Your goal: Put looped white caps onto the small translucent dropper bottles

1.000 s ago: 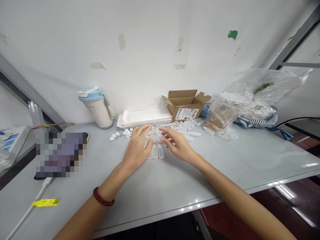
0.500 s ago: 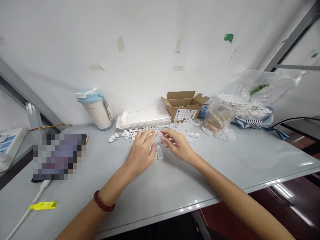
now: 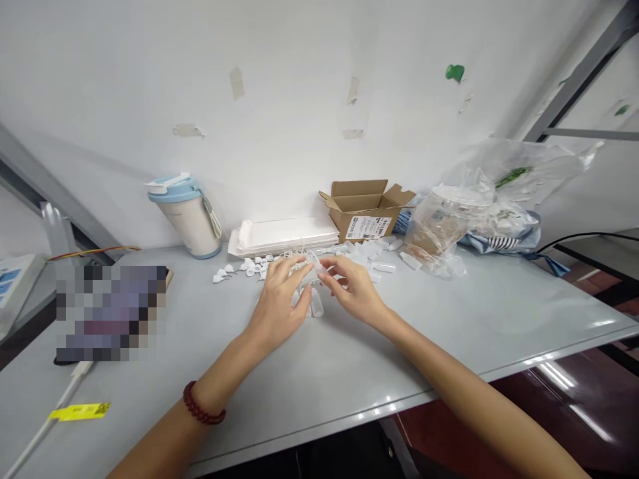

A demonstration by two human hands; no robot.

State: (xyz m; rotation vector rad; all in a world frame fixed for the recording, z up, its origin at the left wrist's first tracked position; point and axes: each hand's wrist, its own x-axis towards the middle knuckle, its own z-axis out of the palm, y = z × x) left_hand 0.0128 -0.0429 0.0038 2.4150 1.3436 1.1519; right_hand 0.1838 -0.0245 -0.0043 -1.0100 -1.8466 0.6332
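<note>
Closely, the right hand (image 3: 354, 289) pinches a small translucent plastic bottle (image 3: 314, 263) at its fingertips; whether the curled left hand (image 3: 277, 299) grips it too, I cannot tell, above scattered white plastic caps (image 3: 244, 269).

Tabletop (image 3: 429, 326): smooth, glossy pale grey finish. Small bottles (image 3: 317, 309): translucent, matt plastic, at twelve o'clock. Carton (image 3: 355, 213): matt brown corrugated cardboard, at twelve o'clock. Bag (image 3: 524, 163): thin, glossy clear plastic, at two o'clock.

A red beaded bracelet (image 3: 201, 404) circles the left wrist (image 3: 224, 370).
</note>
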